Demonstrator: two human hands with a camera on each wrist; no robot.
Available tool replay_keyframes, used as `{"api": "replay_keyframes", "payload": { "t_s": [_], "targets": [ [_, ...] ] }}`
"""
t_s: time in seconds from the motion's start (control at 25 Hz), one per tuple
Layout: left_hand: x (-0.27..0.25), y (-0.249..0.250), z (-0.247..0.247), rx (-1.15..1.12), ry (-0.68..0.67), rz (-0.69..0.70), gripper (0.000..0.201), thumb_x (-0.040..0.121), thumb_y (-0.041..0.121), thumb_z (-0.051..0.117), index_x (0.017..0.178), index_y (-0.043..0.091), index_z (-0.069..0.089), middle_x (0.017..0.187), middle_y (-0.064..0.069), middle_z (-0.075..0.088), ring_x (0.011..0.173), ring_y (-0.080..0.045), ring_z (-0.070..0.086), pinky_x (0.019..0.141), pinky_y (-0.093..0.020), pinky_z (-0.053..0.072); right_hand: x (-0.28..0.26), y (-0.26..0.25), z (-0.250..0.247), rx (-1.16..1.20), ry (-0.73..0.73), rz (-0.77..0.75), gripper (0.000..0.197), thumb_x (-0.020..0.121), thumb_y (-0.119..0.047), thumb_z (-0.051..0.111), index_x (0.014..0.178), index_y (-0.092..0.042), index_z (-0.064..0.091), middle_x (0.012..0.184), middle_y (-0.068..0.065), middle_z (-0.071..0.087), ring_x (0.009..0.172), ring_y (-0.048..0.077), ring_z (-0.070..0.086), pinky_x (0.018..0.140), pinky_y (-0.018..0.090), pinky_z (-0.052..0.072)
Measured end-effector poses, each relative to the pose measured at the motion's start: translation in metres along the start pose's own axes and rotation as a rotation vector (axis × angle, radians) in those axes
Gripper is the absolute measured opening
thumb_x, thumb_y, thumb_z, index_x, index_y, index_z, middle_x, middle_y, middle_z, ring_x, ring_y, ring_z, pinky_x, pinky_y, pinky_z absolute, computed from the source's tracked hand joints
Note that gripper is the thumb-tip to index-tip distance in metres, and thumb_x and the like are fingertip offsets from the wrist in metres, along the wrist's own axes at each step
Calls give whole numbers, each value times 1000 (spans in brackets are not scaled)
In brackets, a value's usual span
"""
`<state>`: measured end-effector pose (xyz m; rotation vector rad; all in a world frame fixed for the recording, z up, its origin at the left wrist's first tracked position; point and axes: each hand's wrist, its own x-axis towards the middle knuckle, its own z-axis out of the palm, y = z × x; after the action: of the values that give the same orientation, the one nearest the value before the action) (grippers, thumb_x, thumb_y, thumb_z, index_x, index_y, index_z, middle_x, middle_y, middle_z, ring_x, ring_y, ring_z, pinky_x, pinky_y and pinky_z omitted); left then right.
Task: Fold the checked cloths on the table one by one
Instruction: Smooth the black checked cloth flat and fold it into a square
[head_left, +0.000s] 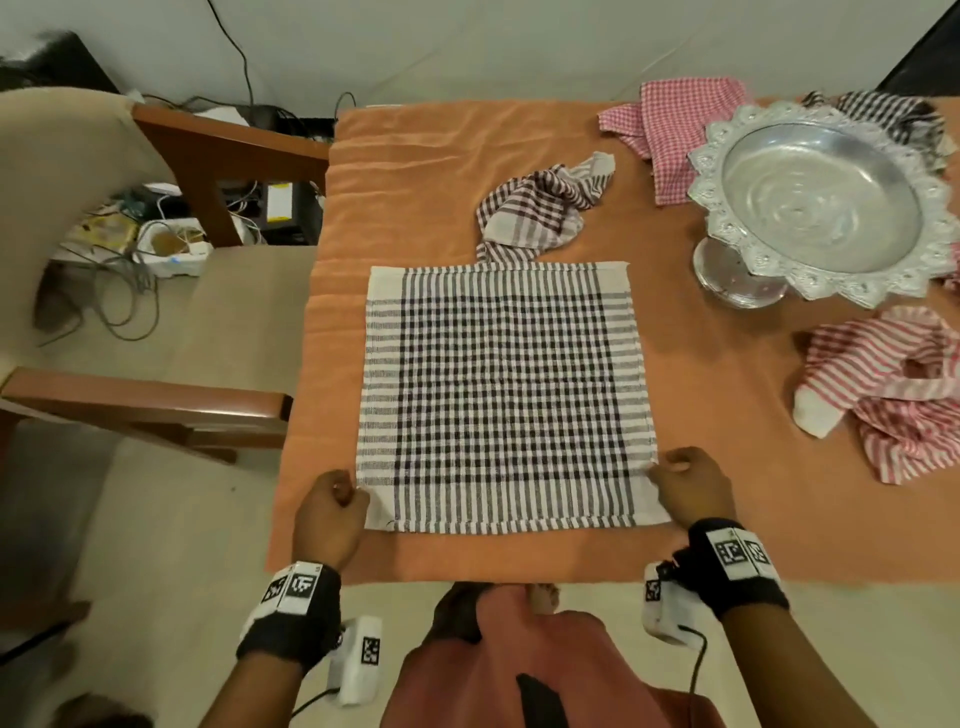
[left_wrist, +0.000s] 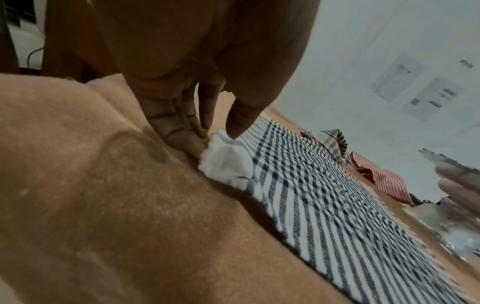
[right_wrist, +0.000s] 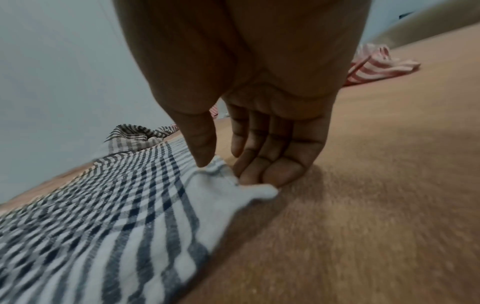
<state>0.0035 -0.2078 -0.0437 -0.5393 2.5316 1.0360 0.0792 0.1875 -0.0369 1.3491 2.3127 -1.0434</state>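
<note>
A black-and-white checked cloth (head_left: 501, 395) (left_wrist: 324, 205) (right_wrist: 103, 216) lies spread flat on the orange-covered table (head_left: 415, 156). My left hand (head_left: 332, 506) (left_wrist: 215, 139) pinches its near left corner, thumb on top and fingers at the edge. At the near right corner my right hand (head_left: 685, 483) (right_wrist: 223, 170) pinches in the same way, and the corner is slightly bunched. A crumpled brown checked cloth (head_left: 540, 208) lies just beyond the far edge of the spread cloth.
A silver pedestal bowl (head_left: 821, 202) stands at the right. Around it lie a pink checked cloth (head_left: 670, 124), a dark checked cloth (head_left: 883, 111) and a red striped cloth (head_left: 893, 384). A wooden armchair (head_left: 156, 312) stands to the left of the table.
</note>
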Motion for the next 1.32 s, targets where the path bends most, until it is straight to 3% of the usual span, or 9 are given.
{"api": "replay_keyframes", "payload": {
  "t_s": [0.12,0.24,0.4,0.52,0.64,0.8,0.92,1.16,1.32],
  "targets": [
    [-6,4,1,-39,-26,-39,27,86,18,62,113,13,58,110,-10,65,102,-34,59,89,-39,47,0,6,2,43,-74,-43,23,84,-28,69,86,-5,68,81,14,68,79,32,63,73,37,50],
    [-10,-2,2,-16,-20,-64,33,86,16,65,117,3,60,116,-15,64,107,-34,58,92,-38,45,-5,12,0,71,-120,-20,37,82,-33,70,57,-7,60,61,11,59,61,28,55,57,31,41],
    [2,-18,3,-44,-63,-91,10,85,17,67,90,8,69,98,-17,70,94,-35,62,89,-41,49,-9,8,7,225,-119,-3,23,81,-32,70,91,-14,61,99,9,64,89,32,63,72,42,57],
    [-1,-24,8,-57,-25,-82,10,85,16,65,75,13,66,89,-18,70,89,-38,62,83,-41,48,-11,9,8,314,-116,40,47,81,-28,73,120,-13,50,109,13,60,82,32,63,57,34,52],
    [-1,-27,10,-84,-20,-106,15,85,19,64,70,16,65,85,-17,70,86,-38,64,86,-48,52,-6,15,9,263,-188,38,38,76,-29,75,97,0,62,89,17,69,63,28,61,52,28,42],
    [2,-31,10,-103,9,-141,18,86,22,64,69,14,65,79,-17,69,81,-37,65,83,-53,54,-3,20,0,267,-230,46,21,79,-23,74,78,-3,68,73,13,67,57,25,59,53,28,46],
    [1,-37,10,-106,26,-145,21,87,23,66,67,14,67,72,-13,70,77,-35,66,80,-52,55,-4,34,-5,236,-217,46,23,86,-17,67,83,6,66,68,16,63,50,22,51,45,22,34],
    [-11,-50,12,-108,65,-168,14,81,27,75,71,19,69,79,-9,72,79,-33,68,83,-47,55,-4,52,-9,72,-180,-76,25,82,-20,74,75,3,69,68,18,70,56,27,61,66,38,54],
    [-38,-51,11,-76,115,-138,13,83,22,73,80,9,69,81,-9,69,78,-32,64,80,-38,52,-15,62,-10,-55,-157,-133,30,80,-25,75,65,-2,64,67,15,68,63,31,62,60,33,48]
  ]
}}
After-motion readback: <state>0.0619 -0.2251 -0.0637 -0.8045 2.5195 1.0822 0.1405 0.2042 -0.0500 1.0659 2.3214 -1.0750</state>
